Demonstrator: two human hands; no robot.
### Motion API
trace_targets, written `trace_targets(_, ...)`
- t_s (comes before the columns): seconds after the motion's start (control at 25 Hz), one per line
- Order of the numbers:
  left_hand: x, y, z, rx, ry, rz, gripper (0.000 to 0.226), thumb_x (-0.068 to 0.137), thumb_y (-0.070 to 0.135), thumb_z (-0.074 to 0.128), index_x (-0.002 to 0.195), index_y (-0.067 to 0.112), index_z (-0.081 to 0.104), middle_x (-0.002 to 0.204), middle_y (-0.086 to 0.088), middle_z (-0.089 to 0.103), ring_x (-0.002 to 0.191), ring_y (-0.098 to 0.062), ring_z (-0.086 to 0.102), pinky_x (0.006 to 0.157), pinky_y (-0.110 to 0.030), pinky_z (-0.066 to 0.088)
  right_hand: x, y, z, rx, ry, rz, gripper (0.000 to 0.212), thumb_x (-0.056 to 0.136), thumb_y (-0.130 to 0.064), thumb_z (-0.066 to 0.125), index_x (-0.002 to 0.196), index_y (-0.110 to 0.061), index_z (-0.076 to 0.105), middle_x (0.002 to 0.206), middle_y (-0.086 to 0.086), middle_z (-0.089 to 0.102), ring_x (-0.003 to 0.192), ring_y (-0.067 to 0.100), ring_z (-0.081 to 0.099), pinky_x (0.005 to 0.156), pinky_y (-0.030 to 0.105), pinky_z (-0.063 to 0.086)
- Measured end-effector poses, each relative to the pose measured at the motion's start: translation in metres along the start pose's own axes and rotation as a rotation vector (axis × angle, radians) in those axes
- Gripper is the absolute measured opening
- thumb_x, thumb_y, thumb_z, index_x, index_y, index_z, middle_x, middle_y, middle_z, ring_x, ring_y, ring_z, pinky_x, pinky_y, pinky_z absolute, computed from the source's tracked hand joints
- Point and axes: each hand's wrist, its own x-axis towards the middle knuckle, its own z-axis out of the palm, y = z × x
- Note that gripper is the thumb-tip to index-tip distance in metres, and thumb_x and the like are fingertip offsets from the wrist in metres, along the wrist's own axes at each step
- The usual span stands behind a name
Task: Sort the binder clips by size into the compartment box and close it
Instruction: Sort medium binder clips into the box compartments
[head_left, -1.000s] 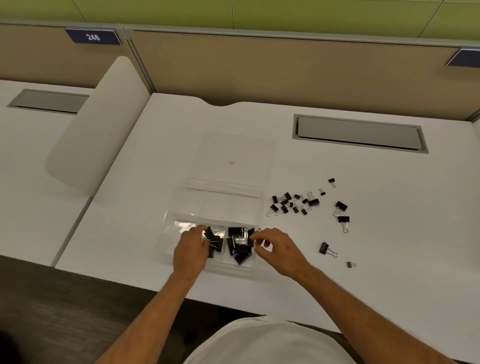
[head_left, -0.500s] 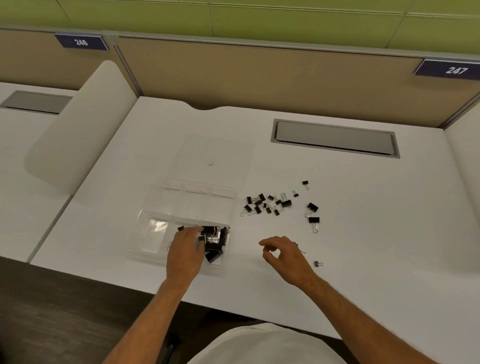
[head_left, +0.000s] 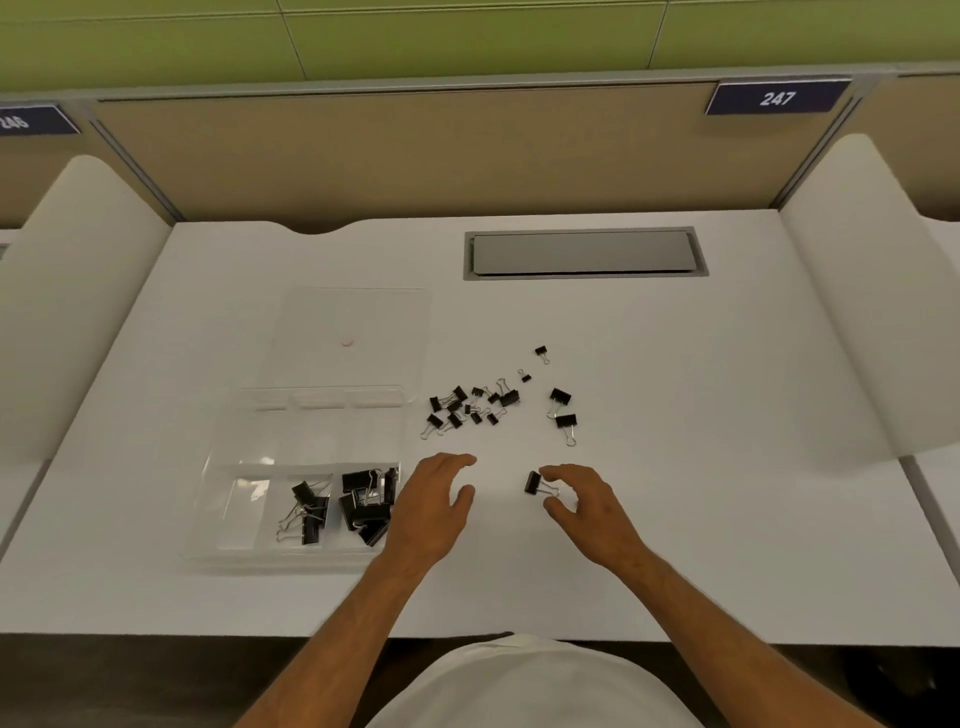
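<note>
Bare desk (head_left: 727, 467) lies open right of the right hand (head_left: 587, 506). Ahead, the scattered binder clips (head_left: 470, 408) crowd the centre. Left hand (head_left: 431, 506) sits just beside the compartment box (head_left: 218, 499), narrowing that side.
</note>
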Motion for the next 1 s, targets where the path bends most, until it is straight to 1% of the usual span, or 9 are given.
trace_targets(0.12,0.006,0.006,0.009,-0.023,-0.037,0.011,0.039,0.094,0.020,0.062,0.132,0.026,0.057,0.130,0.012,0.056,0.121,0.002,0.042,0.103,-0.027,0.042,0.000,0.010,-0.006,-0.021,0.019,0.009,0.041,0.093,-0.021,0.064,0.133,-0.026,0.057,0.136,-0.010,0.052,0.131,0.008,0.043,0.109,0.023,0.032)
trace_targets(0.32,0.016,0.006,0.016,-0.020,-0.124,-0.020,0.048,0.096,0.024,0.060,0.142,0.028,0.048,0.144,0.010,0.048,0.138,-0.008,0.036,0.115,-0.034,0.033,0.019,0.023,-0.018,-0.074,0.029,0.053,0.047,0.094,-0.019,0.063,0.139,-0.023,0.050,0.143,-0.006,0.045,0.141,0.012,0.028,0.111,0.021,0.019)
trace_targets(0.44,0.025,0.002,0.015,-0.005,-0.149,-0.044,0.051,0.096,0.025,0.060,0.145,0.029,0.044,0.148,0.009,0.044,0.141,-0.009,0.032,0.118,-0.035,0.028,0.043,0.030,-0.024,-0.112,0.092,0.031,0.048,0.090,-0.013,0.066,0.136,-0.015,0.051,0.137,0.001,0.050,0.136,0.018,0.030,0.112,0.035,0.033)
trace_targets(0.48,0.028,0.001,0.014,-0.006,-0.155,-0.048,0.052,0.096,0.025,0.060,0.145,0.028,0.044,0.148,0.009,0.043,0.141,-0.009,0.032,0.117,-0.035,0.029,0.051,0.031,-0.025,-0.125,0.118,0.049,0.049,0.089,-0.013,0.067,0.135,-0.014,0.052,0.134,0.003,0.052,0.133,0.019,0.032,0.107,0.038,0.039)
trace_targets(0.56,0.035,0.000,0.012,-0.004,-0.164,-0.049,0.051,0.095,0.024,0.061,0.144,0.027,0.045,0.146,0.008,0.045,0.138,-0.008,0.035,0.115,-0.035,0.032,0.069,0.033,-0.026,-0.145,0.150,0.139,0.049,0.089,-0.019,0.066,0.135,-0.017,0.052,0.129,0.001,0.054,0.127,0.018,0.035,0.091,0.034,0.046)
trace_targets(0.68,0.047,0.000,0.015,0.014,-0.172,-0.045,0.050,0.095,0.022,0.061,0.143,0.025,0.047,0.143,0.007,0.047,0.133,-0.005,0.037,0.114,-0.030,0.032,0.095,0.037,-0.021,-0.157,0.147,0.237,0.053,0.087,-0.031,0.068,0.135,-0.019,0.050,0.121,-0.001,0.057,0.119,0.019,0.041,0.080,0.034,0.047)
trace_targets(0.76,0.059,0.001,0.019,0.032,-0.191,-0.032,0.049,0.095,0.022,0.061,0.142,0.024,0.047,0.143,0.005,0.048,0.131,-0.002,0.036,0.112,-0.023,0.027,0.107,0.037,-0.015,-0.168,0.142,0.270,0.060,0.084,-0.036,0.070,0.137,-0.018,0.047,0.118,0.000,0.057,0.116,0.021,0.044,0.080,0.036,0.049)
trace_targets(0.88,0.082,0.004,0.028,0.050,-0.225,-0.011,0.050,0.095,0.022,0.062,0.142,0.023,0.048,0.142,0.004,0.050,0.133,-0.009,0.039,0.112,-0.024,0.028,0.122,0.040,-0.005,-0.221,0.157,0.297,0.069,0.081,-0.042,0.073,0.139,-0.017,0.045,0.117,0.002,0.057,0.112,0.023,0.045,0.082,0.038,0.049)
trace_targets(1.0,0.107,0.008,0.040,0.077,-0.255,0.008,0.049,0.095,0.023,0.061,0.142,0.024,0.048,0.141,0.004,0.051,0.132,-0.012,0.041,0.110,-0.021,0.026,0.131,0.045,-0.003,-0.265,0.166,0.268,0.067,0.083,-0.036,0.073,0.140,-0.015,0.045,0.119,0.005,0.058,0.110,0.025,0.047,0.084,0.038,0.050)
